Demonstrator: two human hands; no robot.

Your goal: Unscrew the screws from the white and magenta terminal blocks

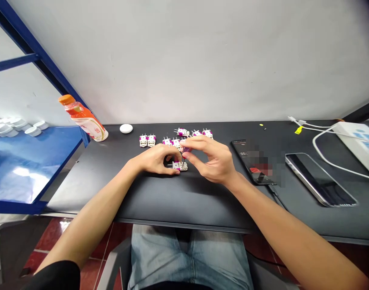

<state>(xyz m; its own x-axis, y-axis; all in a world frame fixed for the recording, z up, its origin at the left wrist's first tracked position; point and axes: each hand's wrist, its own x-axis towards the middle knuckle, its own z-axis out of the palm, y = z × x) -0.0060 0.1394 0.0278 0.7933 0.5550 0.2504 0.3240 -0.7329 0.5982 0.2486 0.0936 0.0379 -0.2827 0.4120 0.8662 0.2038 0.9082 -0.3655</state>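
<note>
My left hand (156,159) rests on the dark desk (184,201) with its fingers closed around a small white and magenta part (178,165) that lies flat. My right hand (210,158) hovers just to the right, pinching a tiny purple piece (186,149) above that part. Behind my hands lie several more white and magenta parts: a pair (147,140) to the left and others (199,133) further back.
An orange drink bottle (83,117) leans at the desk's back left beside a white round lid (126,128). Two phones (252,161) (320,179) lie to the right, with white cables (323,137) and a white power strip (361,143). A blue shelf (27,161) with white caps (12,125) stands left.
</note>
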